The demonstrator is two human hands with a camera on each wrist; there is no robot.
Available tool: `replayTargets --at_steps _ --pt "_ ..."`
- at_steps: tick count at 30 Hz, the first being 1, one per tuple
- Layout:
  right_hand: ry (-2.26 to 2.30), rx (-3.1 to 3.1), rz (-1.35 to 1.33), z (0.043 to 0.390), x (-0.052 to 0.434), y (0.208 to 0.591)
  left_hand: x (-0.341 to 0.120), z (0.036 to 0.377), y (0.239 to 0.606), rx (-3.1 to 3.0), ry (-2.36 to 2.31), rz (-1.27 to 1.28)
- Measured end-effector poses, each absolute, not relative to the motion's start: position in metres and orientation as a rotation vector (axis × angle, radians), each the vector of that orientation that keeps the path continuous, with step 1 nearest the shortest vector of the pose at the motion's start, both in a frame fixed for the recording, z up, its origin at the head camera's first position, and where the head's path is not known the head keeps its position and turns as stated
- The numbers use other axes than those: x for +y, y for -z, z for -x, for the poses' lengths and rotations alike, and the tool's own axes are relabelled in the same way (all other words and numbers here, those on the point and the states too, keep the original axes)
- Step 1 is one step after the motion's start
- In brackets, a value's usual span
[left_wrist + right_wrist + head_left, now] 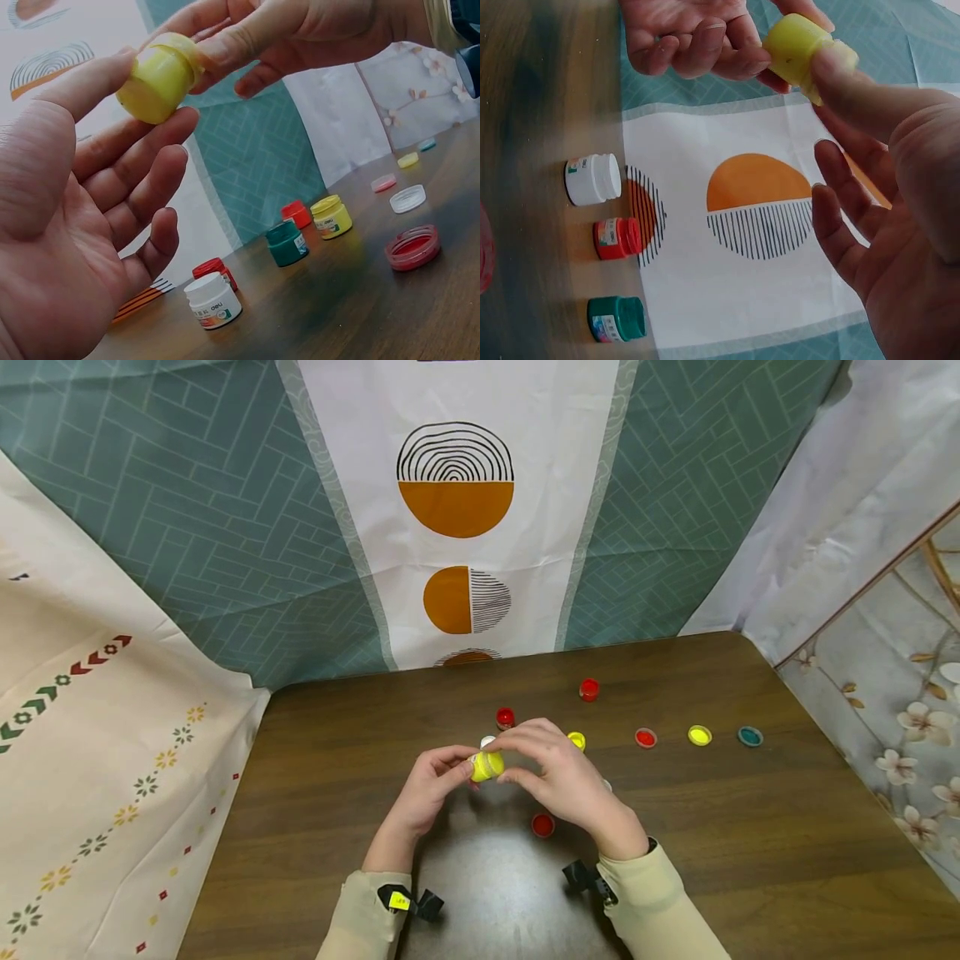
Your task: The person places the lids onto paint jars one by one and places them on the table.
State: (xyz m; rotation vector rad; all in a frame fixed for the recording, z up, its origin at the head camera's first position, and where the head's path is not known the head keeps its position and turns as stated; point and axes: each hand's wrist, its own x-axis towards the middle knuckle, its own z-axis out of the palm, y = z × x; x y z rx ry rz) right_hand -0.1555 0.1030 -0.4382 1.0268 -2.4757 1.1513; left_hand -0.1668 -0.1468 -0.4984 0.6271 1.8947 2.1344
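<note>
Both hands hold a small yellow paint jar [487, 766] up above the table. My left hand [426, 789] grips the jar body between thumb and fingers, as the left wrist view shows. My right hand [558, 777] pinches the neck end with its thumb and fingers; the thumb partly covers that end in the right wrist view. Whether a lid sits there I cannot tell. Below stand a white paint jar [213, 301], a red jar [215, 273], a green jar [286, 244] and another yellow jar [331, 217]. In the head view my right hand hides the green jar.
Farther back is another red jar [589, 690]. Toward the right lie a red lid [646, 737], a yellow lid [700, 736] and a teal lid [750, 737]. Nearer are a red lid-like piece [413, 249] and a clear whitish lid [407, 199]. Patterned cloths hang around the wooden table [337, 860].
</note>
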Motion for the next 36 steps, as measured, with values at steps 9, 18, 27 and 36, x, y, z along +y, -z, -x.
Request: replayTargets --at_steps 9,18,27,36 --pt "-1.088 -2.553 -0.959 0.1539 0.1016 0.439 -0.1471 0.1667 0.4982 1.876 -2.142 -0.646" --pt "-1.091 -2.572 -0.939 0.1522 0.1022 0.4402 -0.1473 0.167 0.4992 1.887 -2.145 -0.632" --pt "-1.118 -2.425 -1.089 0.1527 0.1082 0.4417 -0.1443 0.1658 0.4988 1.896 -2.137 -0.654" --pt "-0.997 -2.361 -1.085 0.1527 0.1059 0.4413 -0.1441 0.1641 0.4993 1.872 -2.194 -0.661"
